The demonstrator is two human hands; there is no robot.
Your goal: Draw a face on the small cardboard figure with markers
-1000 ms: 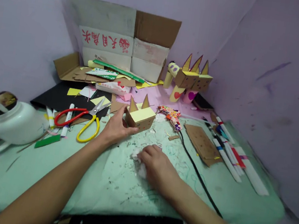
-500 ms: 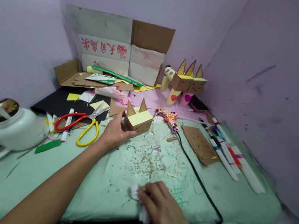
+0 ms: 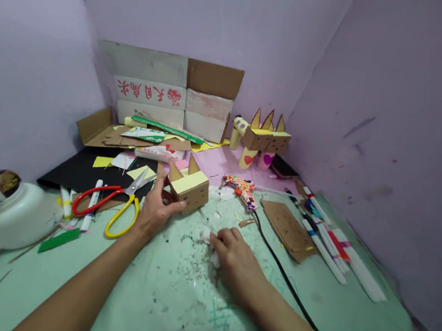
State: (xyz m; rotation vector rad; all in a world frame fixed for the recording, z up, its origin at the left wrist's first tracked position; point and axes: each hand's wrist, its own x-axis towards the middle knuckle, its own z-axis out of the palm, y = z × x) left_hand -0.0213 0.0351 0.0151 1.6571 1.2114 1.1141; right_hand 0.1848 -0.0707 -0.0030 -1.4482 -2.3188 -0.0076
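Observation:
My left hand (image 3: pixel 155 212) grips a small cardboard box with a pale yellow top and two pointed ears (image 3: pixel 192 190) by its left side, thumb on the front face. Lower right of it, my right hand (image 3: pixel 235 255) is closed around a crumpled white tissue (image 3: pixel 215 258), pressed on the green table cover (image 3: pixel 137 296). Small brown crumbs are scattered to the left of and below the tissue. A patterned glue gun (image 3: pixel 244 189) with a black cord lies behind my right hand.
Red-and-yellow scissors (image 3: pixel 128 196) and a white pot (image 3: pixel 12 215) are at left. Markers (image 3: pixel 327 241) and cardboard pieces (image 3: pixel 288 227) lie at right. Eared box figures (image 3: pixel 259 141) and a large carton (image 3: pixel 153 90) stand at the back.
The camera view has shifted. My right hand has moved the tissue away from the front edge, up over the crumbs. The eared box in my left hand is slightly turned and nearer.

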